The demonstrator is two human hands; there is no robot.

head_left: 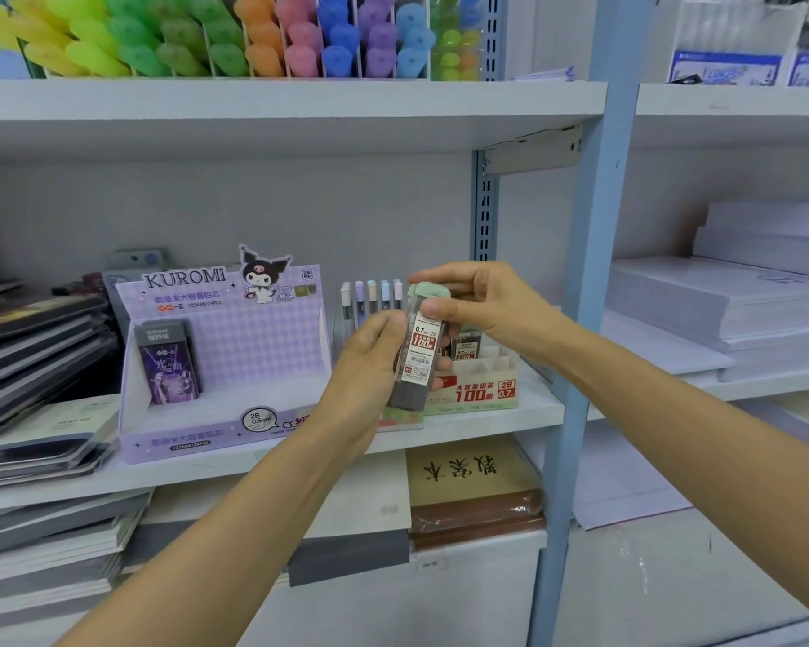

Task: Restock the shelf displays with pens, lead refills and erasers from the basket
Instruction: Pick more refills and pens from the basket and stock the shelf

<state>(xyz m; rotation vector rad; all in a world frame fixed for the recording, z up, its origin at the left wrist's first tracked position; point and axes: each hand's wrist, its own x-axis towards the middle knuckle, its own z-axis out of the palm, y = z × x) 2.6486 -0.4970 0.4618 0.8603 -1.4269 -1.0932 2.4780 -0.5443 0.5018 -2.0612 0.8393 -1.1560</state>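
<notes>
While both hands meet in front of it, the pale grey metal shelf (486, 424) at chest height carries the displays that matter. On its left stands a lilac cardboard display box printed KUROMI (253, 352), with a single dark purple pack (169, 366) leaning in its left side and the remaining space bare. To the right, and partly hidden behind the hands, sits a smaller red-and-white cardboard display box marked 2B 0.7 (479, 389), with a row of pastel-capped lead tubes (370, 296) just beyond it. The basket is not in view.

The clear grey plastic lead refill cases with mint-green caps (421, 347) are held upright in the air just in front of the red-and-white box, whose 0.7 marking matches their label. They look like a small stack pressed face to face; how many cannot be told. Such cases are probably light and stiff, with smooth sides that slide readily on one another, so a loose grip could let one slip out. The safest hold is likely across the flat faces or at the cap end, without squeezing hard, since thin plastic and the leads inside may crack.

The left hand (360, 375) wraps the lower part of the stack, fingers curled behind and thumb laid on the near edge. The right hand (477, 310) pinches the cap end narrowly, forefinger over the top and thumb on the front face.
</notes>
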